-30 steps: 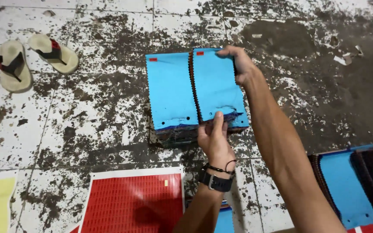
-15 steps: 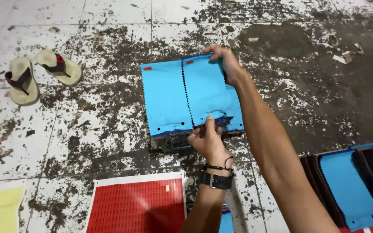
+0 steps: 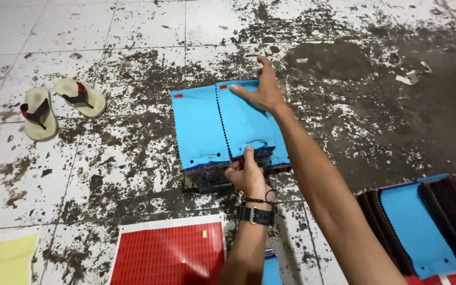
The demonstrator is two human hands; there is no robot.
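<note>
A stack of bright blue fabric swatches [image 3: 201, 124] with zigzag-cut edges and small red tags lies on the dirty tiled floor. My left hand [image 3: 246, 174], with a dark watch and bands on the wrist, pinches the near edge of the stack's right-hand part. My right hand [image 3: 262, 89] lies flat with spread fingers on the far top corner of the upper blue swatch [image 3: 246, 124], pressing it down. Darker swatch layers show under the blue ones at the near edge.
A pair of beige sandals [image 3: 59, 105] lies at the left. A red ribbed sheet [image 3: 167, 256] with a white border sits near me, a yellow sheet [image 3: 3, 261] at bottom left. More blue and dark swatches [image 3: 423, 221] lie at the right. Floor tiles are stained dark.
My right hand let go of the upper swatch's far corner and now rests flat on it. My left hand stayed at the near edge. The view shifted slightly.
</note>
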